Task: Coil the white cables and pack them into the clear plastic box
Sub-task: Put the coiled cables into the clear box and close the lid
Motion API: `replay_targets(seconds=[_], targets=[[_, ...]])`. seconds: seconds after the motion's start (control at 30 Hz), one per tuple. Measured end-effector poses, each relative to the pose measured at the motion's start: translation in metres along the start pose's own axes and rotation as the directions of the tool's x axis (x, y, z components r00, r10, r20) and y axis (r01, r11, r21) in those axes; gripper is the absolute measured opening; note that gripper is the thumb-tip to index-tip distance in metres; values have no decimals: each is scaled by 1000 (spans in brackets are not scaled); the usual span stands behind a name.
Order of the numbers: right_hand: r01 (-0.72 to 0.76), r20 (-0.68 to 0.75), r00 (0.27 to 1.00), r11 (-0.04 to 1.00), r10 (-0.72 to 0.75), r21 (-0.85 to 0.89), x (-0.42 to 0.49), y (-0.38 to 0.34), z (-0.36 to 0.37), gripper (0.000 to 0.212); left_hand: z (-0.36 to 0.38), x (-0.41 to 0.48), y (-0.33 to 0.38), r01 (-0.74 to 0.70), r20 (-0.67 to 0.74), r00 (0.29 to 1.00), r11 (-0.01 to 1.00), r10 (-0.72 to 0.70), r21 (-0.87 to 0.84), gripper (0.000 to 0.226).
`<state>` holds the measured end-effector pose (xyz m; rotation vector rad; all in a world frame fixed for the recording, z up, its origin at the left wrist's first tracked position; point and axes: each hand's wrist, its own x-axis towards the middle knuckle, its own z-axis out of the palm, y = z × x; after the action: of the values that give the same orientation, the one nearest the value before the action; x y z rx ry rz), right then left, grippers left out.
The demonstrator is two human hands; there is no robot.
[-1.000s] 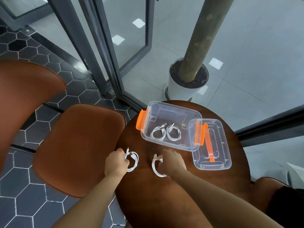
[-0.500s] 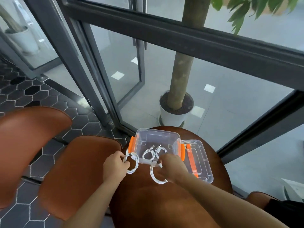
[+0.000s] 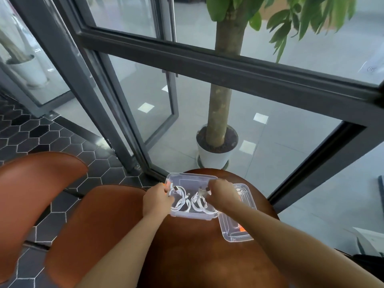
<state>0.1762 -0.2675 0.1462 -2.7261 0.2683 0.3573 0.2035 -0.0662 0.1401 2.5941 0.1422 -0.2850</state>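
Observation:
The clear plastic box (image 3: 192, 177) with orange latches sits at the far side of the round brown table (image 3: 197, 246). Over its left half my left hand (image 3: 156, 199) pinches one coiled white cable (image 3: 179, 199), which hangs into the box. My right hand (image 3: 223, 193) holds a second coiled white cable (image 3: 199, 201) over the right half. More white coils lie under them on the box floor, tangled in view, so I cannot separate them.
The clear lid (image 3: 236, 227) with an orange handle lies to the right of the box, partly under my right forearm. Two brown chairs (image 3: 83, 225) stand on the left. A potted tree (image 3: 217, 146) and a glass door frame lie beyond the table.
Both hands lifted their coiled cables off the table and carried them forward over the open box. The camera tilted upward, showing more of the window and tree.

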Motion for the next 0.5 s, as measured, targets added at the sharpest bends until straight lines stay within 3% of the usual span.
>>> replay_targets(seconds=[0.5], targets=[[-110,58,992,994,110,-8,48,1,35,19,27,62,1,-106,94,991,982,92,154,14]])
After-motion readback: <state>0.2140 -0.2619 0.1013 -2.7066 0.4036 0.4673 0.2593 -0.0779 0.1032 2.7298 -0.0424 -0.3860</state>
